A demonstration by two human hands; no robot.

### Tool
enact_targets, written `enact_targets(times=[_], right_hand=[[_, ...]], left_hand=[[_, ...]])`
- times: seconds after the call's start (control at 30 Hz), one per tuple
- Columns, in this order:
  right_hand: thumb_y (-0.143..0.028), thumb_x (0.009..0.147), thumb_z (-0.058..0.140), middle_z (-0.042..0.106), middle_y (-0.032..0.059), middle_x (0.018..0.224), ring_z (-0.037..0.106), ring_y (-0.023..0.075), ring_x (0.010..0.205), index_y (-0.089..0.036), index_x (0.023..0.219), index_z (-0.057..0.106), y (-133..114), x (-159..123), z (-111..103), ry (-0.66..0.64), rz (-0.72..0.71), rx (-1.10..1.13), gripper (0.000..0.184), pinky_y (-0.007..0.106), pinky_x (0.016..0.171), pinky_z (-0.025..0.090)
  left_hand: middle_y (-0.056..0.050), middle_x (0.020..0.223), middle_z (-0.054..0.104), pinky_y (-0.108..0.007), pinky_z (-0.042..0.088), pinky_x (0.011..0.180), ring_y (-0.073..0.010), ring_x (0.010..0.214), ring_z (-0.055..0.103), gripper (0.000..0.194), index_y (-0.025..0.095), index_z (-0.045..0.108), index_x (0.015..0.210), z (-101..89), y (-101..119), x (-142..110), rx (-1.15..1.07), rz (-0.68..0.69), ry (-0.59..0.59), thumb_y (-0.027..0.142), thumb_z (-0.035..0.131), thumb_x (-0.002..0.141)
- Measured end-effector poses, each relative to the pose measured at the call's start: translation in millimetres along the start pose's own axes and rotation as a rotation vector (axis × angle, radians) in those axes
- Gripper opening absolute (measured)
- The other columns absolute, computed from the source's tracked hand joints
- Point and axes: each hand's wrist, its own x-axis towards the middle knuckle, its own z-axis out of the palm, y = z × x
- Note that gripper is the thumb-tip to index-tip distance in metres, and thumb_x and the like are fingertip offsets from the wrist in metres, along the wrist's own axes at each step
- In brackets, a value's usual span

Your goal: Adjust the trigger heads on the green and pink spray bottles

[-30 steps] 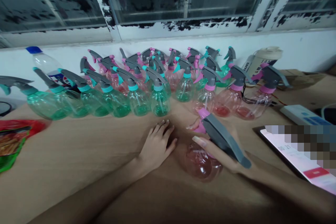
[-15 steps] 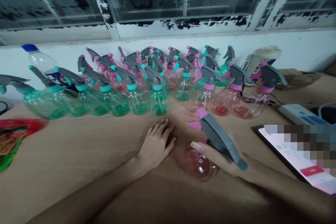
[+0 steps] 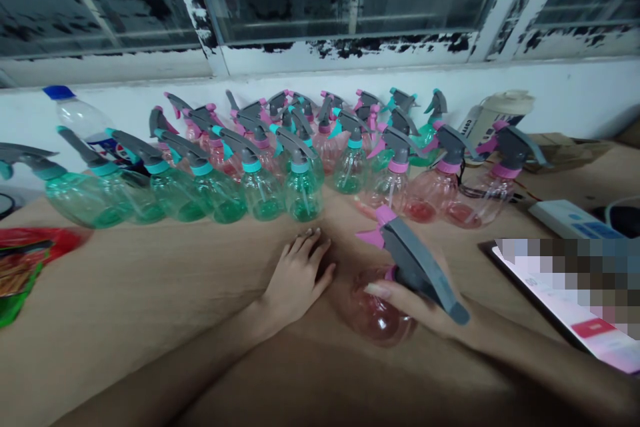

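Observation:
My right hand (image 3: 415, 307) is wrapped around a pink spray bottle (image 3: 377, 320) with a grey and pink trigger head; the thumb lies across its near side and the other fingers are mostly hidden behind it. To the left of that bottle, my left hand (image 3: 299, 273) rests palm down on the wooden table (image 3: 165, 273), fingers extended and holding nothing. Beyond it stand several green spray bottles (image 3: 305, 190) with teal collars in a front row. Pink spray bottles (image 3: 423, 193) continue the row on the right.
More spray bottles stand behind, near the wall. A blue-capped plastic bottle (image 3: 83, 120) and a red-green packet (image 3: 30, 260) are at left. On the right are a phone or tablet (image 3: 565, 300), a white box (image 3: 575, 219) and a cream lidded cup (image 3: 507, 113).
My right thumb has shifted slightly lower on the pink spray bottle. The bottle and my left hand stay nearly where they were.

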Motion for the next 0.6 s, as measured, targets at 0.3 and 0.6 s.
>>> enact_targets(times=[0.3, 0.6], right_hand=[[-0.030, 0.076, 0.066, 0.071, -0.0032, 0.077, 0.069, 0.0202, 0.069, -0.027, 0.101, 0.062, 0, 2, 0, -0.014, 0.054, 0.206, 0.026, 0.047, 0.099, 0.042], [-0.030, 0.079, 0.064, 0.063, -0.0016, 0.071, 0.062, 0.0156, 0.065, -0.023, 0.075, 0.058, 0, 0, -3, -0.073, 0.083, 0.234, 0.009, 0.031, 0.063, 0.051]], left_hand=[[-0.015, 0.134, 0.051, -0.049, 0.039, 0.097, -0.0308, 0.123, 0.045, 0.036, 0.014, 0.054, 0.124, -6.0, 3, 2, -0.013, -0.003, -0.019, 0.030, 0.048, 0.092], [-0.016, 0.135, 0.050, -0.048, 0.040, 0.097, -0.0317, 0.125, 0.044, 0.038, 0.011, 0.053, 0.125, -10.7, 3, 1, 0.008, -0.009, -0.060, 0.031, 0.047, 0.092]])
